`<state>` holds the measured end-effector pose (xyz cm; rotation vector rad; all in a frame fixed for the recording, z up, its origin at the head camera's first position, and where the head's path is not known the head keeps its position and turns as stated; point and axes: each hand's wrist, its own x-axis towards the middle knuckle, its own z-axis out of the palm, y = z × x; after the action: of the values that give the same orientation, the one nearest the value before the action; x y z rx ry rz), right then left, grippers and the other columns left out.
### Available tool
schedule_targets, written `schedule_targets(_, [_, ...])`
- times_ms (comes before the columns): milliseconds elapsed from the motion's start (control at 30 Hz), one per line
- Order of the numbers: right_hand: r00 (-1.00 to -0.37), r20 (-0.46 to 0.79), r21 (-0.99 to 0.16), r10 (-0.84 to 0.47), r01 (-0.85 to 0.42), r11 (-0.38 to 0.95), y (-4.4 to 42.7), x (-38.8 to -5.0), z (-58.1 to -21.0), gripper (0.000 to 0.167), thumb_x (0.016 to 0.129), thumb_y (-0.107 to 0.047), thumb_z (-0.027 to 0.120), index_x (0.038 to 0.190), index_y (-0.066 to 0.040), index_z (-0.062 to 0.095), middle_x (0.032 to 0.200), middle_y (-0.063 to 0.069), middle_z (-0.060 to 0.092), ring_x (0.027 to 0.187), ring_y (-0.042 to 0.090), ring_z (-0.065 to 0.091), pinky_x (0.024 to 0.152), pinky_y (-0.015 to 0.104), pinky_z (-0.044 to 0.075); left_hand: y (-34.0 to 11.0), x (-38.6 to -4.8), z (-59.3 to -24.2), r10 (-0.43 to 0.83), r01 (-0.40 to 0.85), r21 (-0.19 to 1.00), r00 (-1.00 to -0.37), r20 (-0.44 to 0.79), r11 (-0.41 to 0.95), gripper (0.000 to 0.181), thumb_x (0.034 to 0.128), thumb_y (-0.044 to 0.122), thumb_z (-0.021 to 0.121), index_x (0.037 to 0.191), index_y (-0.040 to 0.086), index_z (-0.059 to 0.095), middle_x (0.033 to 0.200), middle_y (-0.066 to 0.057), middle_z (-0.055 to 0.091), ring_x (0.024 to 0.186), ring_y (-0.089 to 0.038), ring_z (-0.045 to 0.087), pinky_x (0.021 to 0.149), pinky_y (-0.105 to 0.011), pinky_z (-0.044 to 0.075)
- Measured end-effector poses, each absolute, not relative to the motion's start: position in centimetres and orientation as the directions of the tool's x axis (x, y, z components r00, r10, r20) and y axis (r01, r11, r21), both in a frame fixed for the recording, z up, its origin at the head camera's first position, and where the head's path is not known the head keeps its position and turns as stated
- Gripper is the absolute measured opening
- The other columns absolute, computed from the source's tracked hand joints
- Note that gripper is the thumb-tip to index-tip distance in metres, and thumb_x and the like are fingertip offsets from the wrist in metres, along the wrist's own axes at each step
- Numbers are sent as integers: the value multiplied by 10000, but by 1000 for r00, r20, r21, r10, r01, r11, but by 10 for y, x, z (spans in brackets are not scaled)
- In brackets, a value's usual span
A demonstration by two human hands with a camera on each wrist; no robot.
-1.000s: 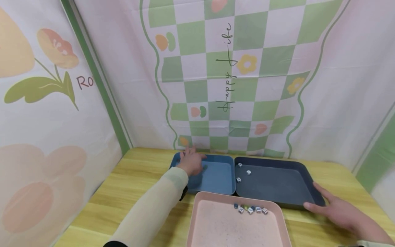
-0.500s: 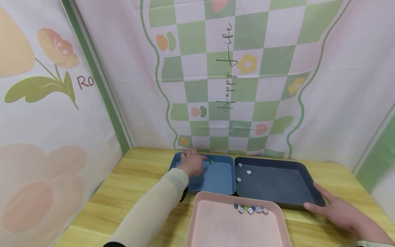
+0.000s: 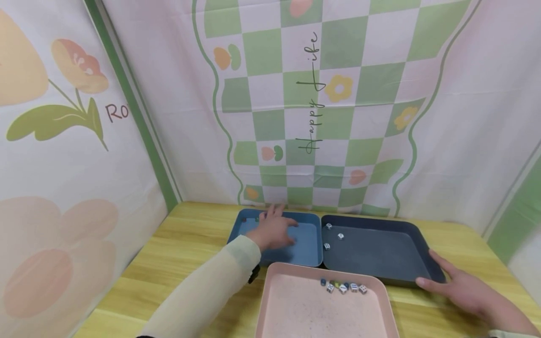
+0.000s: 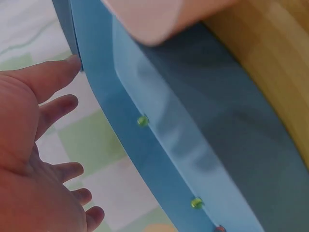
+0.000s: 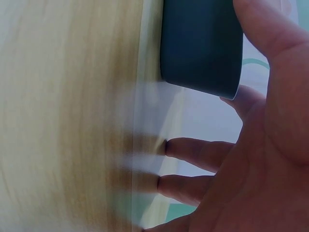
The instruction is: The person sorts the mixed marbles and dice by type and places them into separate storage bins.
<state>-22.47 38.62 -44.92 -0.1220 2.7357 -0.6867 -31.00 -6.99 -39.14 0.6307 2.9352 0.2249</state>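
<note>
Looks mid-sort to me: left hand (image 3: 274,231) splayed over the blue tray (image 3: 310,246), beads (image 4: 143,121) along its wall, right hand (image 3: 471,291) spread against the dark tray (image 3: 376,256), so any pickup needs a fingertip pinch.

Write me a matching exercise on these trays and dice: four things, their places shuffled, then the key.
Things:
1. Rectangular pink tray
2. Blue rounded-corner tray
3. Rectangular dark grey tray
4. Group of three white cube-shaped dice

Places:
A. Touched at a corner by the right grip
B. Inside the dark grey tray, near its left end
C. Closest to the person
D. Beneath the left grip

Pairs: 1-C; 2-D; 3-A; 4-B
</note>
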Motion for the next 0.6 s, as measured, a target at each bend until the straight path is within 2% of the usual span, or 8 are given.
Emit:
schedule_targets(233, [-945, -289, -471, -154, 0, 882, 386, -223, -450, 1026, 984, -610, 487, 1532, 77, -43, 1359, 527, 252, 1153, 708, 370, 838, 714, 388, -58, -293, -392, 473, 463, 135, -879, -55, 876, 449, 933, 449, 682, 1370, 372, 615, 1653, -91, 99, 1486, -384, 62, 1100, -556, 212])
schedule_targets(400, [-948, -277, -475, -159, -8, 880, 386, -224, -450, 1027, 983, -608, 494, 1534, 79, -34, 1359, 527, 257, 1155, 704, 372, 840, 714, 387, -51, -283, -393, 500, 495, 112, -866, -18, 862, 431, 931, 448, 687, 1350, 359, 634, 1643, -108, 146, 1485, -386, 81, 1106, -565, 213])
schedule_targets(600, [-951, -262, -480, -165, -20, 877, 386, -223, -448, 1026, 984, -604, 495, 1536, 77, -36, 1361, 526, 257, 1156, 705, 370, 841, 717, 384, -43, -273, -392, 543, 542, 64, -839, -9, 838, 420, 914, 485, 700, 1322, 400, 644, 1640, -81, 171, 1489, -372, 80, 1107, -566, 227])
